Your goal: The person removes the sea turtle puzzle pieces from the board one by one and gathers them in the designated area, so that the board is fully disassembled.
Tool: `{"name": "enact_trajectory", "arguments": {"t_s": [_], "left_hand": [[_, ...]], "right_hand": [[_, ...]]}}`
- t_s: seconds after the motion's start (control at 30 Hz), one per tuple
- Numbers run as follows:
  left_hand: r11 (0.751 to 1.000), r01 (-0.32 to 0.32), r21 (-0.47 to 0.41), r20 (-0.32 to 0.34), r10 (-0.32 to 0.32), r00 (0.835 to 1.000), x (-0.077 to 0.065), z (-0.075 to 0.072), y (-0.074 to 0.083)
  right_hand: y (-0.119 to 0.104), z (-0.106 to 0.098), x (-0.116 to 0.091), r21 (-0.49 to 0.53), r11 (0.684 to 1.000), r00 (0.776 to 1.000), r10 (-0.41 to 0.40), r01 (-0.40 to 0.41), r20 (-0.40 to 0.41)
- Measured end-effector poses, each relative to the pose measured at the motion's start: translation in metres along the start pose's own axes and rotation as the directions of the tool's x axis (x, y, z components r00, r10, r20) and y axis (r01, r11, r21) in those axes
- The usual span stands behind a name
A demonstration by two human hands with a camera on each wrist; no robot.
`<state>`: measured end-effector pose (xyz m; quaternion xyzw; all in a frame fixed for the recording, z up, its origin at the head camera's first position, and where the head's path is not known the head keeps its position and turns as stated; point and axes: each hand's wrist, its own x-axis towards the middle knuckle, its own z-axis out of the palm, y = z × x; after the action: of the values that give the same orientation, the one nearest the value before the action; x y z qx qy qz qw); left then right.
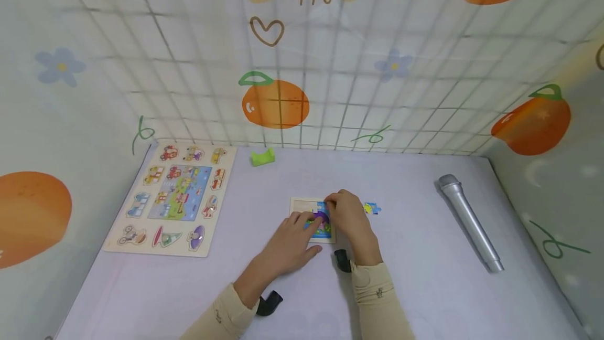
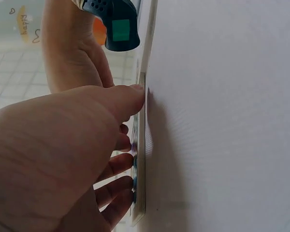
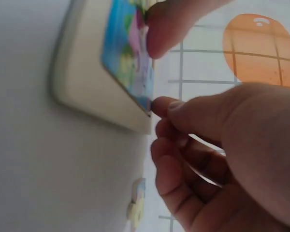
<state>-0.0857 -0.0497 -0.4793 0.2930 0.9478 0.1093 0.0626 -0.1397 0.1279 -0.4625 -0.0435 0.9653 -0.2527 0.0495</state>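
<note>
A small jigsaw puzzle in a pale wooden tray [image 1: 302, 201] lies on the table in front of me, partly hidden by both hands. My left hand [image 1: 290, 243] rests over it from the lower left. Its fingertips touch the picture, and its thumb lies by the near edge. At the top right corner my right hand [image 1: 348, 219] holds thumb and index finger together on a corner puzzle piece [image 3: 146, 99]; its other fingers curl under. To the right of the tray lies a loose blue and yellow puzzle piece [image 1: 372, 208].
A larger wooden vehicle puzzle board [image 1: 203, 248] lies at the left. Behind is a green tape dispenser-like object [image 1: 262, 157]. A silver microphone [image 1: 472, 224] lies at the right. Two black curved pieces [image 1: 270, 303] show near the wrists. A printed cloth [image 1: 330, 67] encloses the table.
</note>
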Motion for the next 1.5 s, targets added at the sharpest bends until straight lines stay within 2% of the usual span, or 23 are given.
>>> {"name": "enact_trajectory", "arguments": {"t_s": [0.2,0.33,0.5,0.67,0.93,1.1,1.3,1.5], "left_hand": [[1.0,-0.01,-0.008,-0.051,0.01,0.999,-0.001,0.001,0.0],[1.0,-0.014,0.001,-0.081,0.014,0.997,-0.001,0.002,-0.001],[0.998,0.041,-0.038,-0.104,-0.045,0.994,-0.001,0.001,-0.003],[0.992,0.091,-0.091,-0.097,-0.1,0.99,0.001,0.001,-0.008],[0.99,0.08,-0.117,-0.057,-0.087,0.995,0.008,0.006,-0.016],[0.978,0.08,-0.19,-0.031,-0.088,0.996,0.011,0.001,-0.019],[0.96,0.096,-0.264,0.008,-0.097,0.995,0.014,-0.002,-0.023],[0.955,0.108,-0.276,0.023,-0.106,0.994,0.016,-0.001,-0.025]], "right_hand": [[0.002,-0.004,0.001,0.006,0.999,0.999,-0.037,0.037,0.008],[0.003,-0.004,0.002,0.012,0.999,0.999,-0.032,0.032,0.017],[0.002,-0.005,0.002,0.029,0.999,0.999,-0.02,0.019,0.034],[0.002,-0.007,0.002,0.028,1.0,0.999,0.004,-0.005,0.037],[0.002,-0.01,0.001,0.023,0.999,0.999,0.032,-0.033,0.038],[0.003,-0.012,-0.001,0.035,0.999,0.998,0.04,-0.042,0.051],[-0.001,-0.015,-0.002,0.076,0.992,0.991,0.091,-0.098,0.1],[-0.002,-0.015,-0.005,0.103,0.984,0.984,0.133,-0.146,0.119]]}}
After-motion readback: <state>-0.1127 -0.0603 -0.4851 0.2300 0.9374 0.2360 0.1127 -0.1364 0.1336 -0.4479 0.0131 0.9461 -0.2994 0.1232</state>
